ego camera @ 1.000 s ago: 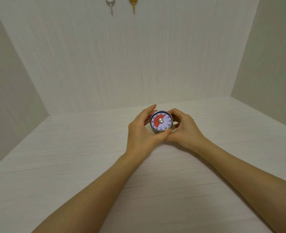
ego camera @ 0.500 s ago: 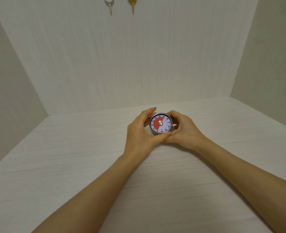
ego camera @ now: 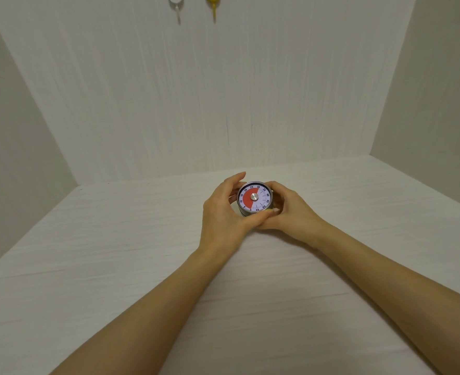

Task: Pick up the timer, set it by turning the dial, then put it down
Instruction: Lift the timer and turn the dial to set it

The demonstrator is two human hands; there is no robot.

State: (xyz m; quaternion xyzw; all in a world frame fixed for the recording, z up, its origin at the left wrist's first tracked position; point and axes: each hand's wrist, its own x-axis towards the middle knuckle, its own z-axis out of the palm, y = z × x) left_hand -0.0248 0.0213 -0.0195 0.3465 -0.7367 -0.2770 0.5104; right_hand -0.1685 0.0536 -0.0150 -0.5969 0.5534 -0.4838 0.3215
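The red wedge on the timer [ego camera: 254, 197] has grown since a second ago: then it covered a smaller slice of the left part of the face, and now it sweeps from the bottom of the face up the left side to about the thirty mark at the top. I take that to mean the dial is being wound and the setting step is well under way, with only the putting down left once the person is content with the time. The left hand [ego camera: 223, 212] is cupped around the left side of the case, thumb underneath at the front and fingers curled behind the rim, so it is gripping the timer. The right hand [ego camera: 288, 212] wraps the right side and closes on it too (which of the two does the turning I cannot tell from where I stand). The timer sits between both hands low over the table [ego camera: 115, 266], toward the far middle of it, near the back wall [ego camera: 223, 90]; whether its base touches the tabletop is hidden by the fingers. It is a short round drum, and its axis runs through the silver knob in the centre, tilted up and back toward the person, so the face looks at the wearer's eyes rather than straight at the ceiling.
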